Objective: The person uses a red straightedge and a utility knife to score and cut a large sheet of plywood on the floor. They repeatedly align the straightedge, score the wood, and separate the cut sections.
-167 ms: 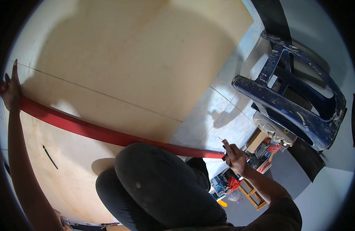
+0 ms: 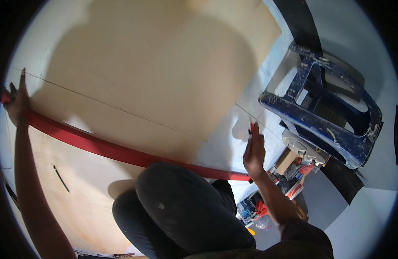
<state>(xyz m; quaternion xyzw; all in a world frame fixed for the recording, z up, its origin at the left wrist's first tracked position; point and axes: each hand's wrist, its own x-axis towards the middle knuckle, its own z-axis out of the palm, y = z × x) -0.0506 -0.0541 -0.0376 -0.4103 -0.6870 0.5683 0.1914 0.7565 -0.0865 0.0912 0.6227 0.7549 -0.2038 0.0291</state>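
A long red bar (image 2: 99, 147) with a straight-edged profile lies across a pale wooden sheet (image 2: 164, 64), its near stretch partly hidden by my knee. At the far left my left hand (image 2: 20, 102) grips the bar's end, with one finger stretched toward a thin dark line (image 2: 112, 105) on the sheet. My right hand (image 2: 255, 151) is past the bar's right end, over the pale tiled floor. It holds a small slim red and black tool (image 2: 251, 128) whose kind is too small to make out. A short dark slit-like mark (image 2: 61, 178) shows on the wood nearer me.
A blue, paint-spattered plastic stool (image 2: 320, 116) lies on its side at the right. Below it sit a grey case (image 2: 302, 146) and a cardboard box (image 2: 286, 162). Assorted supplies (image 2: 253, 207) are heaped at the lower right. My bent knees (image 2: 181, 207) are close to the bar.
My right hand has moved forward and slightly left, away from the bar's right end, with the small tool in it. The left hand stays on the bar; the whole view has shifted slightly.
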